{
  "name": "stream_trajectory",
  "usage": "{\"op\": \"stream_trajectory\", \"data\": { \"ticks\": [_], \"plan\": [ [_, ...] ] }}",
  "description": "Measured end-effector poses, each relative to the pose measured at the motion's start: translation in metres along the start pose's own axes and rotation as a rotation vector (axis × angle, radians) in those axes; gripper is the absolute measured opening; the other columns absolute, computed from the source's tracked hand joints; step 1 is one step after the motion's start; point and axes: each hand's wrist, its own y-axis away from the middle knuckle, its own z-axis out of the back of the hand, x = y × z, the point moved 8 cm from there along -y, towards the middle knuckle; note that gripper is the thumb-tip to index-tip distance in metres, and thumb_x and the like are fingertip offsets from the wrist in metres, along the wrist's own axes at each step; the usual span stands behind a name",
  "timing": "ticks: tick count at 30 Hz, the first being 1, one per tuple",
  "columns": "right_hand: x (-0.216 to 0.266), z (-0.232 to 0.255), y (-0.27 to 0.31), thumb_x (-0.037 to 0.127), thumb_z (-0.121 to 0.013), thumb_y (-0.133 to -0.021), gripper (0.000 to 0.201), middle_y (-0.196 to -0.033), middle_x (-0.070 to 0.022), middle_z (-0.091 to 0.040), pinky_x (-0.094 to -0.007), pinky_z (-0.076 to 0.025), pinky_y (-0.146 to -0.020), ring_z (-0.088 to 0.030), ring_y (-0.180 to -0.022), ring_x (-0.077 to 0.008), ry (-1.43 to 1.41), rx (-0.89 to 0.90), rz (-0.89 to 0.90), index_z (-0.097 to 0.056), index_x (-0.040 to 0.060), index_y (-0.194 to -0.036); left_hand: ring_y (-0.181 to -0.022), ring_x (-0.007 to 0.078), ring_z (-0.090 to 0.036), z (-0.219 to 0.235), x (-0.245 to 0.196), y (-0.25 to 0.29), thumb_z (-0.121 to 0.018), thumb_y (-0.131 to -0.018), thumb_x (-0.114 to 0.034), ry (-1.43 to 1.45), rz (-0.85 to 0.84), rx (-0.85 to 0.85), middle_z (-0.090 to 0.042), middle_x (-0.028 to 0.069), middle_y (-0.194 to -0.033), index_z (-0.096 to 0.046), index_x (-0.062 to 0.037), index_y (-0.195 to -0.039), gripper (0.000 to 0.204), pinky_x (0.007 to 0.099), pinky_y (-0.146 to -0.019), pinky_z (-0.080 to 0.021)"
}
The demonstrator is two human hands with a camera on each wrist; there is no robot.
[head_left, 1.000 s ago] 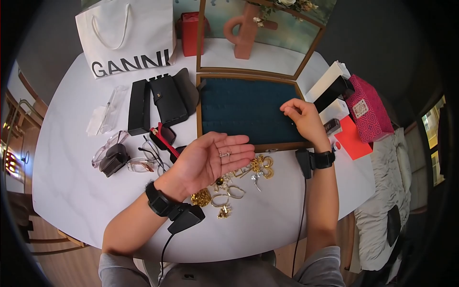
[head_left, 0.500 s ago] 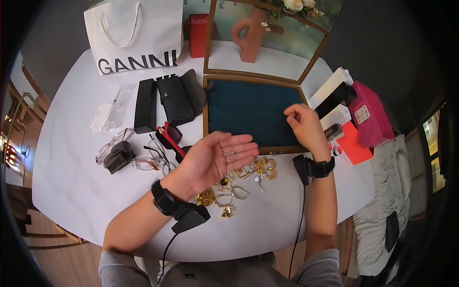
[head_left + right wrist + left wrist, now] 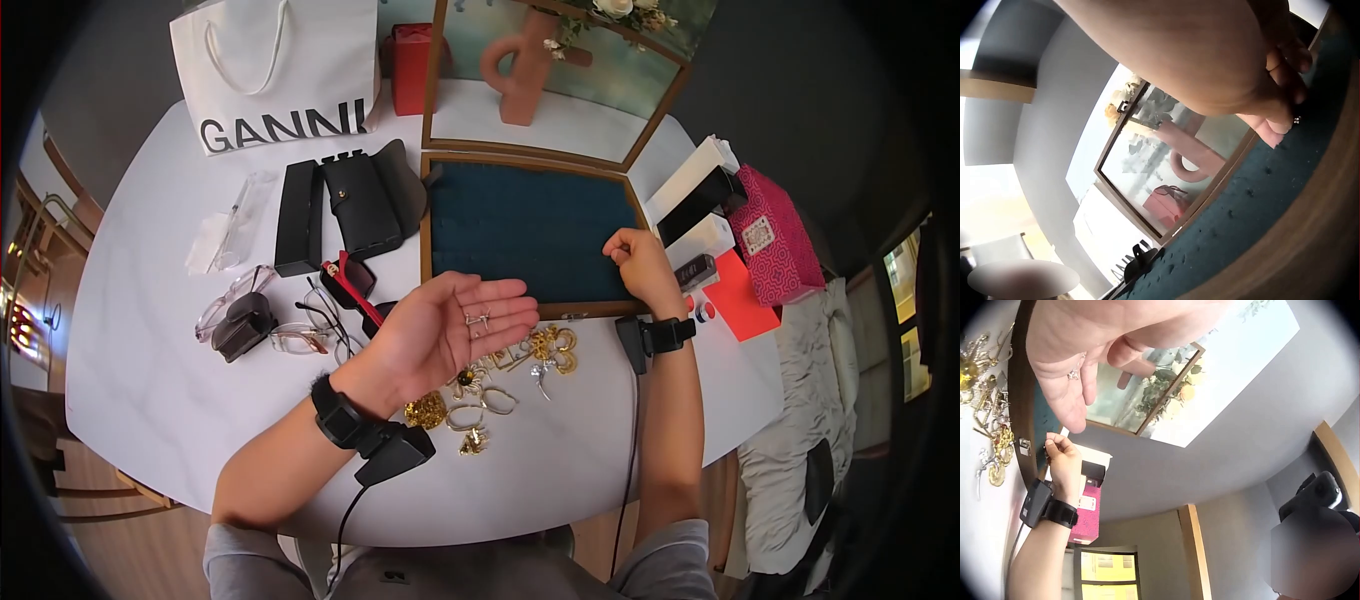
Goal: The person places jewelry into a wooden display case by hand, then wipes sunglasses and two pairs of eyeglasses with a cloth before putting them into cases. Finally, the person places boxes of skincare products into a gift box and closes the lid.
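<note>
Palm up, the left hand [image 3: 440, 330] stretches out above the table's near side with small silvery jewelry pieces [image 3: 478, 320] lying on its fingers. Those pieces also show against the fingers in the left wrist view [image 3: 1074, 374]. At the right side of the teal-lined box [image 3: 530, 225], the right hand [image 3: 648, 272] has its fingers bent. Its thumb and finger pinch a tiny shiny stud [image 3: 1297, 120] against the teal lining [image 3: 1241, 206]; most of it is hidden. Gold and silver jewelry [image 3: 545, 345] lies between the left hand and the box's front edge.
The box's glass lid [image 3: 540, 85] stands raised behind it. Left are glasses [image 3: 300, 338], black cases [image 3: 362, 205] and a white paper bag [image 3: 275, 75]. Right of the box stand cartons [image 3: 700, 180], a pink box [image 3: 780, 235] and a red envelope [image 3: 740, 300].
The right hand has shifted slightly right and nearer the person, along the box's right side. The left hand keeps its palm-up pose with the silvery pieces on it.
</note>
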Motion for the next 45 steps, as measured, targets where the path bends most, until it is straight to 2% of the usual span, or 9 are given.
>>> {"op": "stream_trajectory", "data": {
  "ticks": [6,13,21,25,30,35,39,41,45],
  "plan": [
    [-0.003,0.0,0.002,-0.005,-0.058,-0.085,0.011,-0.082,-0.016,-0.066,-0.0337,-0.051,-0.072,-0.065,-0.081,-0.0229,-0.096,0.067,0.144,-0.067,-0.0024,-0.091,-0.124,0.0329,-0.06,0.001,0.001,0.0,-0.037,-0.104,-0.022,0.005,0.006,0.007,-0.061,0.0258,-0.129,-0.051,0.0115,-0.132,0.045,0.0409,-0.112,-0.046],
    [0.001,0.001,0.002,-0.008,-0.053,-0.081,0.016,-0.077,-0.0149,-0.064,-0.0334,-0.049,-0.069,-0.062,-0.077,-0.02,-0.036,0.056,0.077,-0.066,-0.0031,-0.089,-0.124,0.0328,-0.06,0.0,0.002,0.0,-0.037,-0.104,-0.022,-0.004,0.015,0.004,-0.061,0.0258,-0.129,-0.051,0.0114,-0.132,0.045,0.0408,-0.111,-0.047],
    [0.013,0.005,0.006,-0.006,-0.052,-0.088,0.011,-0.09,-0.0188,-0.063,-0.0419,-0.049,-0.077,-0.061,-0.086,-0.0389,0.093,-0.129,0.305,-0.061,-0.0021,-0.094,-0.123,0.033,-0.06,0.0,0.003,0.0,-0.037,-0.104,-0.022,-0.011,0.018,0.015,-0.061,0.0258,-0.129,-0.051,0.0113,-0.132,0.046,0.0406,-0.111,-0.047],
    [0.038,0.021,0.01,-0.002,-0.054,-0.093,0.007,-0.094,-0.0173,-0.062,-0.0389,-0.048,-0.079,-0.061,-0.088,-0.0355,0.035,-0.187,0.309,-0.06,-0.0017,-0.095,-0.123,0.0332,-0.06,0.0,0.003,0.0,-0.037,-0.104,-0.022,-0.013,0.022,0.005,-0.061,0.0256,-0.129,-0.051,0.0112,-0.132,0.046,0.0406,-0.111,-0.047],
    [0.124,0.021,0.048,0.005,-0.057,-0.096,0.007,-0.088,-0.0126,-0.06,-0.0321,-0.048,-0.074,-0.06,-0.08,-0.0241,-0.383,0.023,0.392,-0.06,-0.0015,-0.097,-0.122,0.0331,-0.061,0.002,0.004,-0.002,-0.037,-0.103,-0.022,-0.013,0.026,0.001,-0.061,0.0253,-0.129,-0.052,0.011,-0.131,0.046,0.0407,-0.111,-0.047],
    [0.181,-0.006,0.091,-0.001,-0.059,-0.091,0.006,-0.091,-0.0094,-0.058,-0.0297,-0.047,-0.069,-0.059,-0.077,-0.0202,-0.467,0.271,0.596,-0.06,-0.0013,-0.098,-0.123,0.0331,-0.06,0.0,0.004,-0.002,-0.037,-0.103,-0.023,-0.009,0.01,0.079,-0.061,0.0253,-0.129,-0.053,0.0108,-0.13,0.046,0.0408,-0.111,-0.046],
    [0.169,0.002,0.076,-0.002,-0.059,-0.091,0.007,-0.09,-0.009,-0.057,-0.0288,-0.046,-0.067,-0.057,-0.075,-0.0195,-0.413,0.116,0.59,-0.06,-0.001,-0.098,-0.124,0.0335,-0.06,-0.003,0.002,0.001,-0.037,-0.104,-0.023,-0.001,0.011,0.048,-0.061,0.0258,-0.13,-0.052,0.011,-0.131,0.047,0.0405,-0.112,-0.045],
    [0.143,0.011,0.057,0.0,-0.06,-0.091,0.006,-0.091,-0.0096,-0.058,-0.0309,-0.047,-0.067,-0.058,-0.076,-0.0225,-0.377,-0.093,0.48,-0.061,-0.001,-0.097,-0.124,0.0337,-0.06,-0.003,0.002,0.002,-0.037,-0.104,-0.023,0.002,0.018,0.017,-0.06,0.0259,-0.13,-0.052,0.011,-0.132,0.047,0.0405,-0.112,-0.045],
    [0.075,-0.013,0.021,0.008,-0.064,-0.092,0.008,-0.092,-0.011,-0.061,-0.0383,-0.046,-0.074,-0.061,-0.081,-0.0281,-0.195,-0.194,0.438,-0.062,0.0014,-0.097,-0.125,0.0341,-0.059,-0.005,0.002,0.002,-0.038,-0.103,-0.023,-0.009,0.017,0.029,-0.059,0.0263,-0.132,-0.052,0.0114,-0.133,0.048,0.0406,-0.112,-0.045]
  ]
}}
